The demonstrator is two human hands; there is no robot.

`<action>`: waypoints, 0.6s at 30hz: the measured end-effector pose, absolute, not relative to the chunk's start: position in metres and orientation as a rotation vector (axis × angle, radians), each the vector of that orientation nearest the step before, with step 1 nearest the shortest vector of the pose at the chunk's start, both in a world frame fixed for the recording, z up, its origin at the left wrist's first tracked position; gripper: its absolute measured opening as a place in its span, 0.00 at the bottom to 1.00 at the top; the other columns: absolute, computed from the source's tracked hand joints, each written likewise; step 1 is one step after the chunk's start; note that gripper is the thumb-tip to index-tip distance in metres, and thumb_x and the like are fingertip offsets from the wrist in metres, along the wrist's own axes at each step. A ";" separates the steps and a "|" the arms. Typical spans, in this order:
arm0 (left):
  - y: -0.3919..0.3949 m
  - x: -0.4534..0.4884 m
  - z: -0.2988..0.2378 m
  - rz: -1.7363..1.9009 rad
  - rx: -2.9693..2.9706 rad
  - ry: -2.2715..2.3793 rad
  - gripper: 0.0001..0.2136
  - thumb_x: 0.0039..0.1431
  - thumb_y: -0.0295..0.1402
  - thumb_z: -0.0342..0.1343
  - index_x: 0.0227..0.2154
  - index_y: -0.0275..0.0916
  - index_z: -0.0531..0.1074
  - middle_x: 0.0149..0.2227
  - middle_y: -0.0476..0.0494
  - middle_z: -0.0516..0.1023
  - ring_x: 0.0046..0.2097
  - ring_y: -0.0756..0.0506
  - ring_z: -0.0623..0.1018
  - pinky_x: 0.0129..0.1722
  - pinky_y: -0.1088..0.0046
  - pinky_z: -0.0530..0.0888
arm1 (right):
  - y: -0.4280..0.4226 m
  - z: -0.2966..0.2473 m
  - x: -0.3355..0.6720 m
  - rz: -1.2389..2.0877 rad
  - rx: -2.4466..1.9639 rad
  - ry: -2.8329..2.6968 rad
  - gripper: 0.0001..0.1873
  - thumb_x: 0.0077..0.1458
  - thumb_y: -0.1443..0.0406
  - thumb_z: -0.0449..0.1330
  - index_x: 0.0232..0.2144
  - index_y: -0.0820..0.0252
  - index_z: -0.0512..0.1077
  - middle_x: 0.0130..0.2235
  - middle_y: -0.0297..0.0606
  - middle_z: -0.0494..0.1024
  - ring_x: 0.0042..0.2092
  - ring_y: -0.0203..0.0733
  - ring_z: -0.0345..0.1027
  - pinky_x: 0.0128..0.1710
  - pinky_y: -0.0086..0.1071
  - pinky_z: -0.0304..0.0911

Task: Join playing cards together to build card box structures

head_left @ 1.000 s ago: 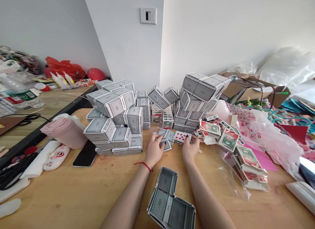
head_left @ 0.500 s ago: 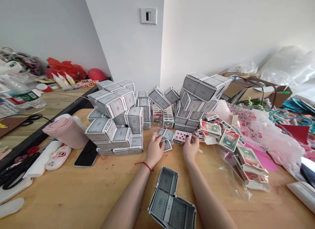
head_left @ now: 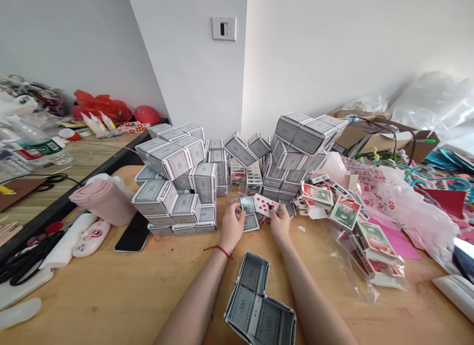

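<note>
Lying nearest, at six o'clock, is an L-shaped card module (head_left: pixel 255 305). Toward twelve o'clock, the left hand (head_left: pixel 232 225) pinches a patterned card (head_left: pixel 248 203); the right hand (head_left: pixel 281 226) grips a red-diamond card (head_left: pixel 263 205). Current step, apparently: aligning both cards. Next move calls for even fingertip pressure. Beyond, a tiered stack (head_left: pixel 179 166) stands at ten o'clock, a second stack (head_left: pixel 296 154) at one.

The right hand (head_left: pixel 280 225) had moved toward 9 o'clock, bringing the diamonds card (head_left: pixel 264 205) against or over the grey card (head_left: pixel 248 203); its left end had swung toward 10. The left hand (head_left: pixel 231 226) had turned its thumb up toward 12, gripping the grey card. More cards (head_left: pixel 290 206) showed toward 3 o'clock.
</note>
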State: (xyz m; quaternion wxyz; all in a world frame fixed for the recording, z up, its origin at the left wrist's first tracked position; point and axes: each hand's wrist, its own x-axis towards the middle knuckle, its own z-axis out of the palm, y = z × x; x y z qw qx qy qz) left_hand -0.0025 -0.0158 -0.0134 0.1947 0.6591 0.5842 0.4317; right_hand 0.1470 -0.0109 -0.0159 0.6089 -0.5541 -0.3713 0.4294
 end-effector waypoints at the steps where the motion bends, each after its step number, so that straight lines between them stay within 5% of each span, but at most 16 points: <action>1: -0.016 -0.002 -0.014 1.222 1.825 1.641 0.12 0.55 0.32 0.48 0.42 0.37 0.63 0.37 0.41 0.72 0.39 0.45 0.73 0.40 0.66 0.69 | -0.011 -0.015 0.146 1.016 -1.269 -0.864 0.10 0.43 0.60 0.54 0.26 0.56 0.57 0.13 0.26 0.66 0.14 0.37 0.60 0.15 0.30 0.58; 18: -0.007 -0.014 -0.016 1.389 1.519 1.624 0.08 0.57 0.36 0.44 0.36 0.38 0.61 0.33 0.44 0.71 0.36 0.48 0.72 0.35 0.70 0.69 | -0.020 -0.013 0.135 1.223 -1.169 -1.137 0.13 0.45 0.55 0.53 0.23 0.58 0.56 0.15 0.28 0.68 0.12 0.32 0.56 0.11 0.24 0.50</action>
